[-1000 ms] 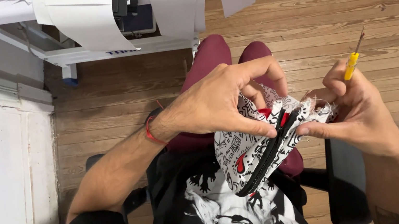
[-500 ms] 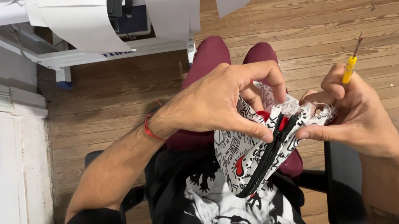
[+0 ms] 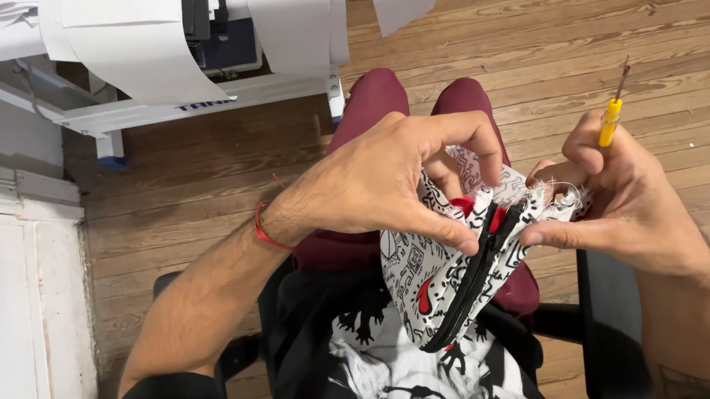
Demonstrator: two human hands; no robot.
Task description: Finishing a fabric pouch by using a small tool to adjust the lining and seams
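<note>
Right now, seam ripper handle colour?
Yellow, on the seam ripper in the right hand; head view.

A person's two bare forearms reach forward from the bottom of the view, hands meeting close together over the lap. The left hand (image 3: 380, 182), with a thin red band at the wrist, arches palm down, its fingers (image 3: 462, 132) curled forward and the thumb pressed toward them in a pinch. The right hand (image 3: 623, 202) faces it from the other side, thumb stretched toward the left hand and the fingers bent and closed, with a tattoo partly showing on the forearm.
</note>
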